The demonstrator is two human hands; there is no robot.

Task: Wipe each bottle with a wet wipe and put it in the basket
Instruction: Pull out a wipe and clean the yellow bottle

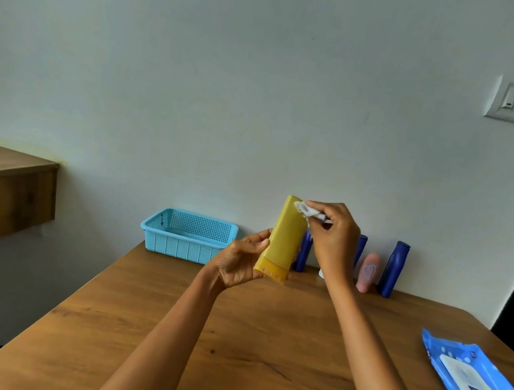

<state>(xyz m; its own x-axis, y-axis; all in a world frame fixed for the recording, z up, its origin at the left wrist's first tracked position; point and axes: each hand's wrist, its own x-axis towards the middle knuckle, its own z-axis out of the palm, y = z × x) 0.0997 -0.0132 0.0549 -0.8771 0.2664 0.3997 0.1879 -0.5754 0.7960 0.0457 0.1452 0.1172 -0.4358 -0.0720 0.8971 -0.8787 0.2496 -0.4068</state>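
Yellow tube bottle (284,237) held up off the desk (237,333), cap end down, so every side can be reached. Left hand (240,262) curled round its lower part near the cap, leaving the upper body bare for wiping. Right hand (330,232) pinching a bunched wet wipe (307,211) against the top edge. Light blue basket (188,235) waiting by the wall, nothing visible inside, near the left hand for an easy drop. Blue bottles (393,269) and a pink one (368,271) lined upright along the wall, apparently unwiped. Wipes pack (475,385) lying at the right.
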